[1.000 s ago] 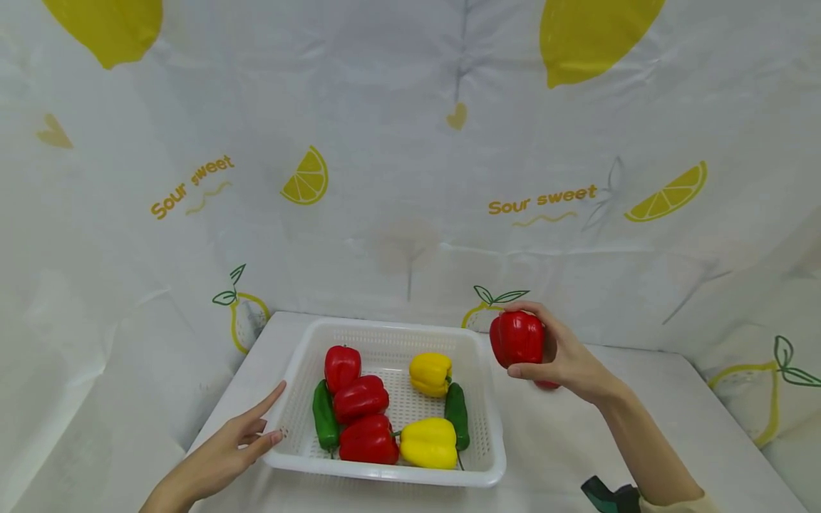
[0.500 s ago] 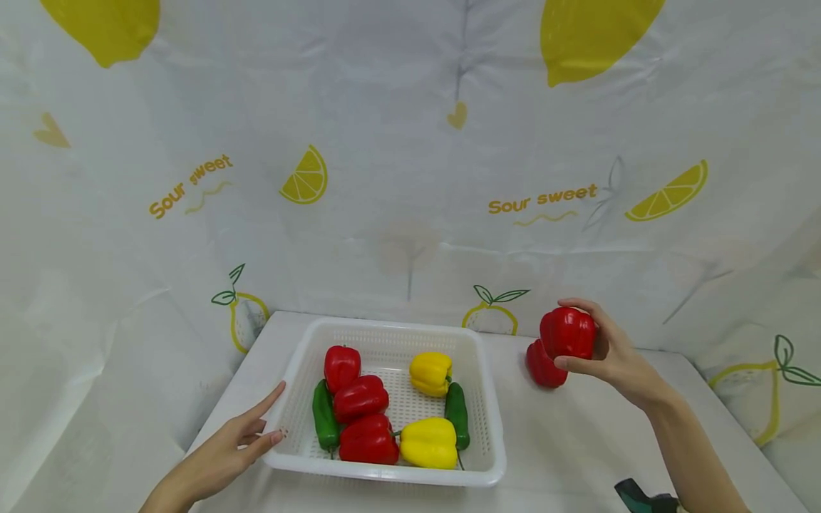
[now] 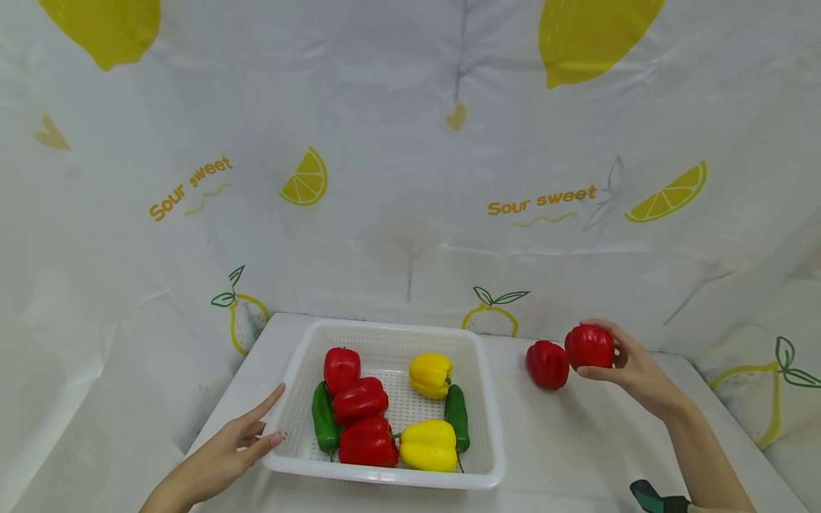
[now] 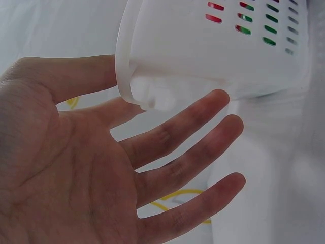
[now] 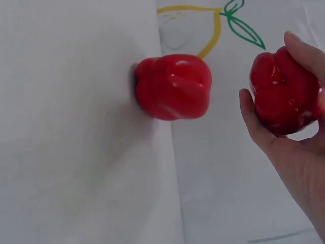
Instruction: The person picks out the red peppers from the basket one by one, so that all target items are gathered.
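Note:
My right hand [image 3: 636,372] grips a red bell pepper [image 3: 589,347] between thumb and fingers, to the right of the basket. In the right wrist view, this pepper [image 5: 285,91] appears raised off the table. Close to its left, another red bell pepper [image 3: 547,364] lies on the table. My left hand [image 3: 218,452] touches the left rim of a white plastic basket [image 3: 492,427]; its other fingers are extended and spread below the rim in the left wrist view. Several bell peppers lie inside, including a red one [image 3: 368,442] and a yellow one [image 3: 428,445].
Two long green peppers [image 3: 324,419] lie along the basket's left and right sides. The white table [image 3: 564,442] meets a hanging lemon-print cloth [image 3: 385,214] at the back. A dark green and black strap [image 3: 657,500] shows near my right wrist.
My right hand has carried the red bell pepper rightward from near the basket's edge, then lower, beyond the other red pepper, now fully seen. My left hand stays at the rim.

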`<state>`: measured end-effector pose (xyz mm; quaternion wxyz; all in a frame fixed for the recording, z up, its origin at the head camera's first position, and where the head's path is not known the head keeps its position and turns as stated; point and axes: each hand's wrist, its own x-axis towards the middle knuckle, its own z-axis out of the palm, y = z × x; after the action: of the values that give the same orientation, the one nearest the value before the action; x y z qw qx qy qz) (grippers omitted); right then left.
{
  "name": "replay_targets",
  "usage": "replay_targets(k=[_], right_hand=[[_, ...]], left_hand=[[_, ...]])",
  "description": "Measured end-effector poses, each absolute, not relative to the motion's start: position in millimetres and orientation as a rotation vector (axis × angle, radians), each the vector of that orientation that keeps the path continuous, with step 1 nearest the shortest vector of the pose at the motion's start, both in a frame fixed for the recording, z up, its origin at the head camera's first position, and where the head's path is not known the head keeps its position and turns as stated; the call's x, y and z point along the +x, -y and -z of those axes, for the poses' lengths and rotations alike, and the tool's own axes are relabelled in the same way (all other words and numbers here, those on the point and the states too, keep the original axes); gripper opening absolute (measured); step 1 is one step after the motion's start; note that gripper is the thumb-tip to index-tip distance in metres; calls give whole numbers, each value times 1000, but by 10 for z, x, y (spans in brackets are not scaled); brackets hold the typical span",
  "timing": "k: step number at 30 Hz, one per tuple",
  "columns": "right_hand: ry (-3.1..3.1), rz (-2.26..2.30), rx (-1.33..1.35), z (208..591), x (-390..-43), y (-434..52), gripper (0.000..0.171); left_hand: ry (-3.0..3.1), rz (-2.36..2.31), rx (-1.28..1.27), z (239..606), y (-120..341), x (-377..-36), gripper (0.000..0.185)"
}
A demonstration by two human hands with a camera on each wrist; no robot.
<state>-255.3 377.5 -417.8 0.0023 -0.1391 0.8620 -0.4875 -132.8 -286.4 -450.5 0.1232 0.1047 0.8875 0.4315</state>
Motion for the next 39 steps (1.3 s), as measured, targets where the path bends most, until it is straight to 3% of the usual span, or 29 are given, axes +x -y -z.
replay_targets(k=[20, 39], right_hand=[[-2717, 1334, -221, 4700, -2835, -4177, 89], [-2727, 1268, -179, 4853, -2885, -4060, 95]], left_hand=[[-2570, -1272, 313, 4514, 2867, -1338, 80], [-2534, -1299, 356, 4523, 2880, -1351, 81]])
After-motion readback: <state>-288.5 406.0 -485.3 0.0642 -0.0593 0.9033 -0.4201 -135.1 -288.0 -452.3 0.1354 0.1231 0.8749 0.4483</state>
